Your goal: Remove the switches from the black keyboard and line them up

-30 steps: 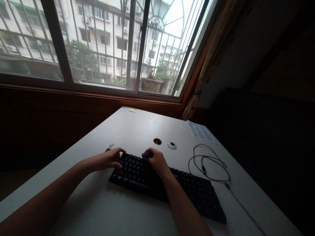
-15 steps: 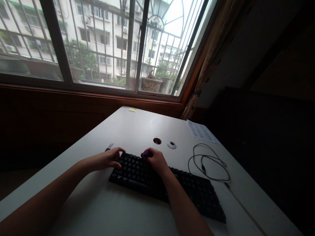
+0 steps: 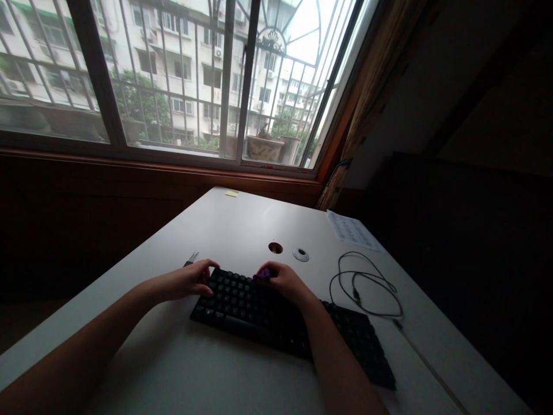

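A black keyboard [image 3: 235, 300] lies at a slant across the white table. My left hand [image 3: 196, 279] grips its left end, thumb at the near side and fingers at the far corner. Bunched in the closed fingers of my right hand [image 3: 283, 281] is a small purple cloth [image 3: 262, 275], pressed against the keys of the top row. My right forearm covers part of the keyboard's middle and right. Just beyond my left hand lies a small tool with a dark handle and metal prongs [image 3: 192, 259], partly hidden.
Behind the keyboard are a round cable hole [image 3: 275, 248] and its loose white cover [image 3: 301, 255]. A coiled black cable [image 3: 367, 275] rests on the right, near printed paper [image 3: 353, 229]. Yellow sticky notes [image 3: 232, 194] mark the table's far edge, below a barred window [image 3: 181, 75].
My right hand has slid a little to the right along the top row of keys with the purple cloth. My left hand keeps its place on the keyboard.
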Available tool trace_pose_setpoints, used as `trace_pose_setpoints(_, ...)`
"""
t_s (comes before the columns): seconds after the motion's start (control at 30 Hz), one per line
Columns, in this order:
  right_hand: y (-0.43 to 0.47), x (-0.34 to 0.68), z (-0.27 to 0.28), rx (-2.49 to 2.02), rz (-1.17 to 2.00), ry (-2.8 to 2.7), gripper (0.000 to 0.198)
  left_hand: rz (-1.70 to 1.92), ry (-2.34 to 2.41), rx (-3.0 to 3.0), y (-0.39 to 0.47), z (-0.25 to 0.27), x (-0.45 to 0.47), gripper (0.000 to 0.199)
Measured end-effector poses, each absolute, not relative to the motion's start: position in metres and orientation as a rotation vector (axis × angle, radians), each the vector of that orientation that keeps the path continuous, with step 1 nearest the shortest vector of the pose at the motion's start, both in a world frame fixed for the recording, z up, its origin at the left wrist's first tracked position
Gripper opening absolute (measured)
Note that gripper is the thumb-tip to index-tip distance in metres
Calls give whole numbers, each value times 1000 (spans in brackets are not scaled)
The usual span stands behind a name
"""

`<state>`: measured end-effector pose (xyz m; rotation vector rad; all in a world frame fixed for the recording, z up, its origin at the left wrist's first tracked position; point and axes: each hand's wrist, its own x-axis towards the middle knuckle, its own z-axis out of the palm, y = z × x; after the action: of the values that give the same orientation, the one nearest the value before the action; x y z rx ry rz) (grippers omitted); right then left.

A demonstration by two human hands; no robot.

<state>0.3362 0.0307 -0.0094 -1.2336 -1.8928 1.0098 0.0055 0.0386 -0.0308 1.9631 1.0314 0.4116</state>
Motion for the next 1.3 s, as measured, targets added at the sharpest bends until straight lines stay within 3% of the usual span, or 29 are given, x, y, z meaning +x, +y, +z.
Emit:
trace_pose_setpoints(0.33,33,336,-21,-1358,781,-1845,15,392,1046,1952,34,-23,9,61)
trace_pose_setpoints(0.57,30,338,-18,-1223,968,-1913,18,392,1043,1970,37,-26,8,62)
trace_pose_setpoints(0.8,30,336,-19,-1321,798,-1885,15,415,1023,1954,41,-34,5,61)
trace_pose_setpoints(0.97,31,340,-19,-1291,854,-1876,23,415,1018,1974,40,-33,4,62)
trace_pose_setpoints(1.3,32,338,-23,-1321,794,-1907,17,415,1024,1967,39,-32,6,61)
